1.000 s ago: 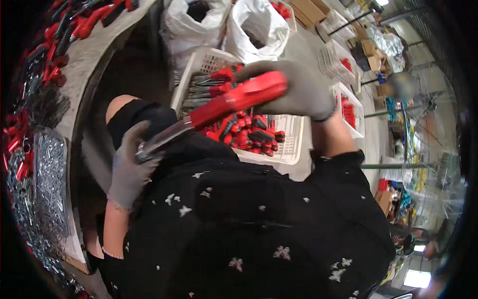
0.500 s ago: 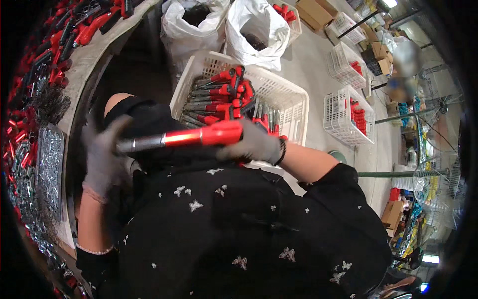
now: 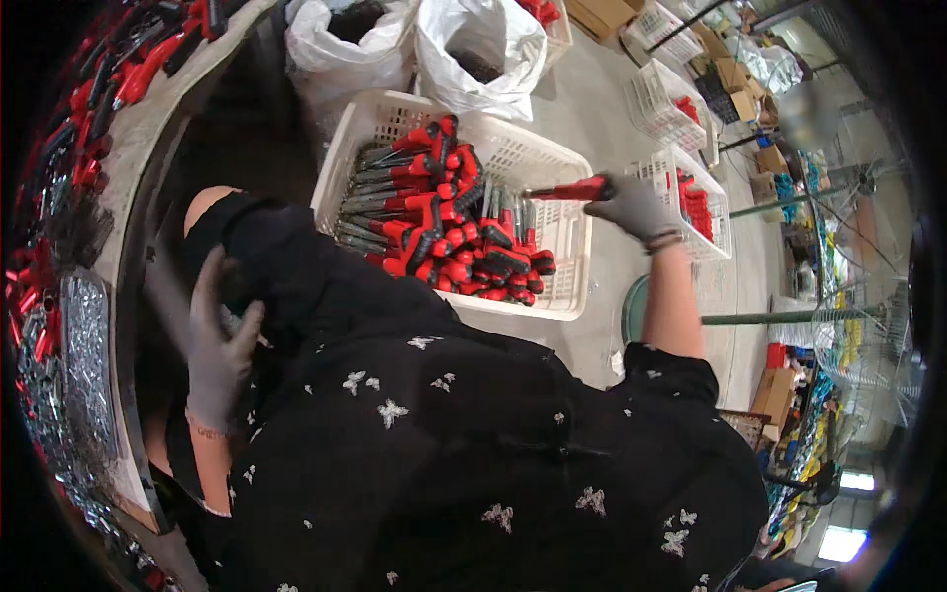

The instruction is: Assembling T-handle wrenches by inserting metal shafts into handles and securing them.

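Observation:
My right hand, in a grey glove, is wrapped round the red handle of a tool. Its thin dark shaft points left, over the right side of a white plastic basket. Inside the basket lies a heap of similar red-and-black handled tools, most with grey shafts toward the left. My left hand, gloved too, is raised by the workbench edge, its fingers spread and holding nothing I can see. The tools' exact kind cannot be told.
The workbench on the left bears red and black parts and a tray of small metal pieces. Two white sacks stand behind the basket. Farther right are more white baskets and a green round object on the floor.
My right hand has carried the red-handled tool from in front of my body up and right to the basket. My left hand has come off the tool's shaft and is open.

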A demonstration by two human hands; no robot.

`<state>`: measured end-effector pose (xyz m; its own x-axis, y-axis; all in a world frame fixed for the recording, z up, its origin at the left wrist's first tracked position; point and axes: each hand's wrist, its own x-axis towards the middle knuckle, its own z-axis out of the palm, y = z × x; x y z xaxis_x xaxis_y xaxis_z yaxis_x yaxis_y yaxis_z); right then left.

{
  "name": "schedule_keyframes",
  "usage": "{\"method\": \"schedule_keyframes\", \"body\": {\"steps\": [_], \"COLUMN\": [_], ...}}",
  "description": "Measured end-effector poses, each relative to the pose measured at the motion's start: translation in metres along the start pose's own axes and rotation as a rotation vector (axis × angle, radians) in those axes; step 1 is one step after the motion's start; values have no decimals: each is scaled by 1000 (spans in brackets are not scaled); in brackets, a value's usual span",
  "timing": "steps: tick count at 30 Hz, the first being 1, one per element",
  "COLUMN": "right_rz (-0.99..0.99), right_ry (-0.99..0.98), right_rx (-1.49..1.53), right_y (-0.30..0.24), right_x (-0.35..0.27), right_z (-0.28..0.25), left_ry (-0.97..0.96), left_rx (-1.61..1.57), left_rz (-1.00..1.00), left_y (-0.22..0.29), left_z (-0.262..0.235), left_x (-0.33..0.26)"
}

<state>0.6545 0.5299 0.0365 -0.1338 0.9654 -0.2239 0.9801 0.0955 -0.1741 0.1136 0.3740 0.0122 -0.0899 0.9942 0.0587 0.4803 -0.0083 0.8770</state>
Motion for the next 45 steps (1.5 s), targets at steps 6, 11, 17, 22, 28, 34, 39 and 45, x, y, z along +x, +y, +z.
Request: {"method": "schedule_keyframes", "body": {"steps": [6,11,17,22,28,34,39,45], "right_rz": [-80,-370,-1336,-1326,-1245,-1141,-1487,-1803], "right_ry": [400,-477,-262,284,13,317,104,246], "right_rx": [-307,-417,492,255,-11,52,302,-132], "right_y": [128,-185,-507,-679,-741,-745,-798,-807], "right_x": [98,110,85,184,238,221,112,46], "right_z": [283,157,28,9,37,30,18,42], "left_ry": [-27,256,445,548,769,597,628,741], "left_rx": [-8,-97,-52,65,-274,-162,37,127], "left_rz": [-249,-399,-381,-371,-517,-451,-371,-275], "left_y": [-34,-47,-45,-53,-58,-53,-56,-50], "left_z": [-34,-51,-57,-76,-76,-111,-125,-119], "left_x": [-92,-176,-209,-232,-262,-227,-204,-206]}}
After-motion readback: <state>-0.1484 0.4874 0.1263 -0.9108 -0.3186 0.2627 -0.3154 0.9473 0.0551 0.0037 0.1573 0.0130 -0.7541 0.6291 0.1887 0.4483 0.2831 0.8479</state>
